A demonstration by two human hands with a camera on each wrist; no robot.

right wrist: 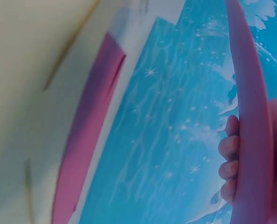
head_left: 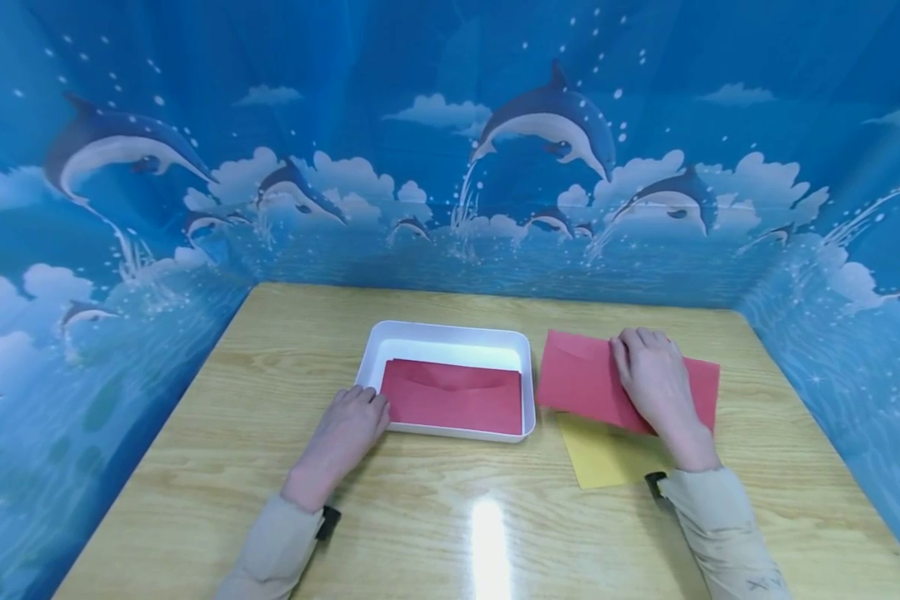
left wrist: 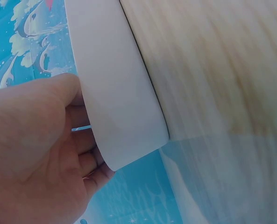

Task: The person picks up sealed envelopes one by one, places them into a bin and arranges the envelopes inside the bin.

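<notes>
A white tray (head_left: pixel 450 353) sits at the middle of the table with a red envelope (head_left: pixel 453 410) lying in it, flap side up. My left hand (head_left: pixel 348 429) grips the tray's front left corner, its fingers curled at the rim; the tray's outer wall (left wrist: pixel 115 88) fills the middle of the left wrist view. To the right of the tray, my right hand (head_left: pixel 656 383) holds another red envelope (head_left: pixel 581 379), raised and slightly tilted. Its fingertips (right wrist: pixel 229 147) wrap over the envelope's edge. A yellow envelope (head_left: pixel 607 460) lies beneath, partly covered.
In the right wrist view one more red envelope (right wrist: pixel 87 135) lies below the held one. The wood-grain table (head_left: pixel 217 442) meets a blue dolphin-print curtain (head_left: pixel 435 150) at the back and sides. A bright light reflection (head_left: pixel 489 542) shows near the front.
</notes>
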